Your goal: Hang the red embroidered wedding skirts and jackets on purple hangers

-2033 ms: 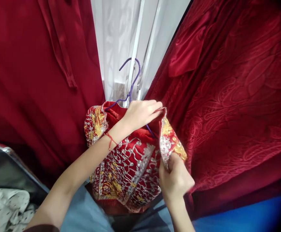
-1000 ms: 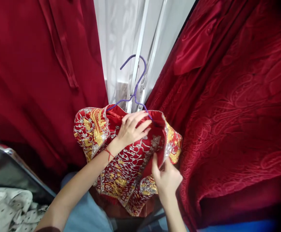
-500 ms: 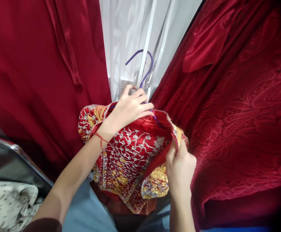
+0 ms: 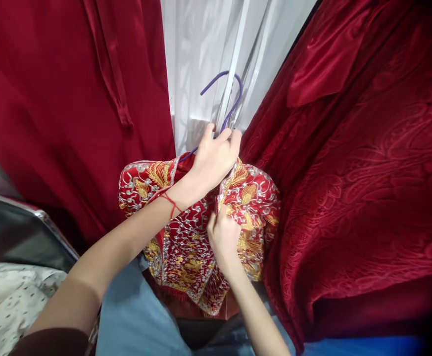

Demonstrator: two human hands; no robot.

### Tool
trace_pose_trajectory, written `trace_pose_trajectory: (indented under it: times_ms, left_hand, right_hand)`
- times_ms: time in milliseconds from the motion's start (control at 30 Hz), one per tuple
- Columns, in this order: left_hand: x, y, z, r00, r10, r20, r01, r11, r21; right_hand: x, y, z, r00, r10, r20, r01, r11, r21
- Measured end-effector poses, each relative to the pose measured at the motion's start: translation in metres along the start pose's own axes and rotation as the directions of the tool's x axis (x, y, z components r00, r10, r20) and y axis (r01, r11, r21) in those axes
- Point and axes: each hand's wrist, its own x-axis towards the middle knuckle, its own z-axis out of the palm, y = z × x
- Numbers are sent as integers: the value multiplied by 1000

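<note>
A red jacket [image 4: 191, 262] with gold and silver embroidery hangs on a purple clothes hanger [image 4: 241, 91], upright in front of me. My left hand [image 4: 217, 155] is closed around the hanger at the base of its hook, above the jacket's neck opening. The fingertips are partly hidden behind the hanger. Lower down, my right hand [image 4: 225, 232] pinches the front edge of the jacket's right-hand side, which lies over the hanger's shoulder. My left forearm covers part of the collar and front.
Red cloth [image 4: 134, 59] hangs on the left, and patterned dark red fabric [image 4: 349, 198] on the right. White drapery [image 4: 189, 59] is behind the hanger. A dark chair with a metal edge [image 4: 48, 225] and a spotted white cloth [image 4: 19, 301] are at lower left.
My right hand has drawn the jacket's right front edge leftward to the middle, covering the red lining. My left hand has closed in around the hanger's neck.
</note>
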Motion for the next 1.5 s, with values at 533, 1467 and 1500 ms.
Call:
trace_pose_trajectory:
  times_ms: [533, 1467, 1500]
  left_hand:
    - [-151, 52, -6, 864, -308, -399, 338, 941, 6]
    - [-338, 221, 212, -84, -327, 941, 172, -935, -310]
    - [-337, 232, 216, -112, -307, 945, 116, -949, -294]
  right_hand:
    - [-97, 88, 82, 978, 147, -146, -148, 989, 4]
    - [37, 178, -35, 969, -171, -176, 218, 929, 297]
    - [34, 180, -27, 979, -130, -159, 178, 923, 340]
